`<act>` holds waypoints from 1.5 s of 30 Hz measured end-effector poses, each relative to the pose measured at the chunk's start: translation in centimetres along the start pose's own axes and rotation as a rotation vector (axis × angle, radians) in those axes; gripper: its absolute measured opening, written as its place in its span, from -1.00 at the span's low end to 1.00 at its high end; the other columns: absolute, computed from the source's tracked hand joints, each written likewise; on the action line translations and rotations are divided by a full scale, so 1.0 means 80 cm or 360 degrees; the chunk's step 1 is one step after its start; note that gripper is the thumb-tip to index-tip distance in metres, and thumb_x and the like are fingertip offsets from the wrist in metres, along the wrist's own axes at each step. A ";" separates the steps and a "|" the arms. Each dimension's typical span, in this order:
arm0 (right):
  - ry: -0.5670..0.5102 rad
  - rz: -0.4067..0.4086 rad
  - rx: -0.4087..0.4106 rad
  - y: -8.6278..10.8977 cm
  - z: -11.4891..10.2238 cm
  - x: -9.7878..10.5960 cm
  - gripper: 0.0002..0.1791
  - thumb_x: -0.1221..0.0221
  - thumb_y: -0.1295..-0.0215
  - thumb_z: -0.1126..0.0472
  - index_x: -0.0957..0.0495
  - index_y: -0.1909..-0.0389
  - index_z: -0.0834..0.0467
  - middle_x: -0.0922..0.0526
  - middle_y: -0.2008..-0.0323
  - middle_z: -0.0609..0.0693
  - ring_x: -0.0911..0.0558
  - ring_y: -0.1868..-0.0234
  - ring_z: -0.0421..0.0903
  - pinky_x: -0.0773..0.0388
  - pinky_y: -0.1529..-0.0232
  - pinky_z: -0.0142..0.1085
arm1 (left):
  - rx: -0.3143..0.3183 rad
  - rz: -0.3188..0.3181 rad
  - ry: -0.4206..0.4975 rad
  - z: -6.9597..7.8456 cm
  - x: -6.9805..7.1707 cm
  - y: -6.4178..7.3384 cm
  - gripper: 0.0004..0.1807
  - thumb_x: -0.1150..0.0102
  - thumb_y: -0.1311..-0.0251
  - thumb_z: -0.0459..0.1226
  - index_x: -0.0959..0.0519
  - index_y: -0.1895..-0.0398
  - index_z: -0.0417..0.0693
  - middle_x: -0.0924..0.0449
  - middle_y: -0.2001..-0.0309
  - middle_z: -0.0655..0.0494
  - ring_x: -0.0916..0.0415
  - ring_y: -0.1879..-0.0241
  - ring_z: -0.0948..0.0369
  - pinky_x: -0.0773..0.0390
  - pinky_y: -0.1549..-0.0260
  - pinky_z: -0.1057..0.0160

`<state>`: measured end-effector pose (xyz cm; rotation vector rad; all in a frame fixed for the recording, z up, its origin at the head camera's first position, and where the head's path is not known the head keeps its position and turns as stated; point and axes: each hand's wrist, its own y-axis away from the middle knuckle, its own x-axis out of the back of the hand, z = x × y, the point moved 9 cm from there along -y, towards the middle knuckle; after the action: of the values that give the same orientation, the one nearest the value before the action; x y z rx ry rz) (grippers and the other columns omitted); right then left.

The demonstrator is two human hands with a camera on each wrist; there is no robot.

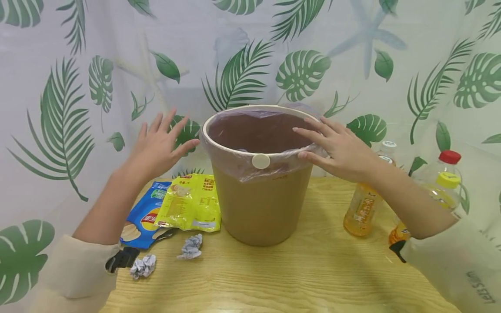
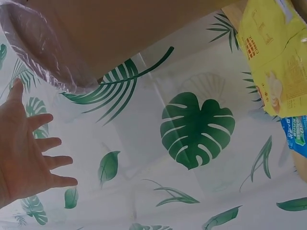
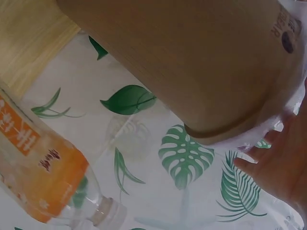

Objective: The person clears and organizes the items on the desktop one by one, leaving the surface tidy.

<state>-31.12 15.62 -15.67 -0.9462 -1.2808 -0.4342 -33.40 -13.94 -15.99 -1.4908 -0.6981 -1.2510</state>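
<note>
A brown trash bin with a cream rim stands mid-table. A clear plastic bag lines it, its edge folded down outside the rim. My left hand is raised left of the rim, fingers spread and holding nothing; the left wrist view shows a gap between that hand and the bag. At the right rim is my right hand, fingers extended over the bag's edge. In the right wrist view this hand lies close against the bag; whether it touches cannot be told. Inside the bin I see only the brown inner wall.
Left of the bin lie a yellow snack packet, a blue chip bag and two crumpled paper balls, one nearer the bin. On the right stand an orange-labelled bottle and other bottles, including a red-capped one. A leaf-print sheet hangs behind.
</note>
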 end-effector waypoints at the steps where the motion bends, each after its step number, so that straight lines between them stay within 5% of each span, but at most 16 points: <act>1: -0.0007 0.0007 -0.0006 0.001 0.001 -0.003 -0.32 0.15 -0.31 -0.28 -0.10 -0.39 -0.09 0.08 -0.42 -0.02 0.13 -0.38 0.12 0.14 -0.22 0.19 | -0.0005 0.0012 -0.0001 0.000 -0.002 0.002 -0.18 0.34 -0.26 0.26 0.05 -0.44 -0.02 0.32 -0.42 -0.14 0.37 -0.35 -0.16 0.35 -0.19 -0.23; 14: -0.0156 0.0190 0.0020 0.007 0.006 -0.016 -0.36 0.09 -0.32 -0.23 -0.23 -0.33 -0.02 -0.16 -0.34 0.04 0.02 -0.36 0.10 0.07 -0.24 0.11 | 0.0049 0.0067 0.0171 -0.022 -0.049 0.031 -0.21 0.22 -0.28 0.18 -0.03 -0.41 -0.12 0.19 -0.40 -0.19 0.27 -0.35 -0.15 0.30 -0.21 -0.19; 28: -0.0156 0.0295 0.0043 0.009 0.005 -0.020 -0.40 0.08 -0.32 -0.23 -0.31 -0.28 0.00 -0.25 -0.29 0.05 -0.01 -0.35 0.12 0.08 -0.26 0.07 | 0.0172 -0.0030 0.0287 -0.063 -0.103 0.050 -0.22 0.27 -0.32 0.16 -0.02 -0.39 -0.22 0.18 -0.37 -0.31 0.19 -0.30 -0.26 0.20 -0.19 -0.23; 34: -0.0227 0.0335 -0.0008 0.009 0.005 0.005 -0.34 0.23 -0.34 -0.28 -0.32 -0.28 0.04 -0.24 -0.30 0.05 -0.04 -0.35 0.10 0.11 -0.26 0.07 | 0.0238 -0.0108 0.0273 -0.077 -0.124 0.053 -0.18 0.34 -0.31 0.20 0.01 -0.39 -0.24 0.20 -0.36 -0.34 0.18 -0.28 -0.30 0.18 -0.17 -0.26; 39: -0.0438 0.0495 -0.0236 -0.009 0.028 0.041 -0.38 0.23 -0.39 -0.20 -0.39 -0.20 0.16 -0.30 -0.26 0.09 -0.13 -0.32 0.08 0.05 -0.25 0.08 | 0.0261 -0.0134 0.0268 -0.085 -0.135 0.053 -0.16 0.34 -0.30 0.21 0.01 -0.40 -0.23 0.21 -0.36 -0.34 0.20 -0.28 -0.30 0.19 -0.17 -0.26; 45: -0.0277 0.0134 -0.0383 -0.061 0.051 0.025 -0.29 0.23 -0.37 -0.23 -0.20 -0.31 0.22 -0.04 -0.36 0.22 0.03 -0.35 0.18 0.15 -0.25 0.12 | 0.0255 -0.0123 0.0286 -0.091 -0.153 0.047 -0.23 0.22 -0.33 0.11 -0.02 -0.38 -0.28 0.14 -0.33 -0.39 0.13 -0.25 -0.33 0.11 -0.13 -0.31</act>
<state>-36.69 16.50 -12.06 -1.2585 -1.3597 -0.4545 -36.18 -19.82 -29.21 -1.2150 -0.7235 -1.3365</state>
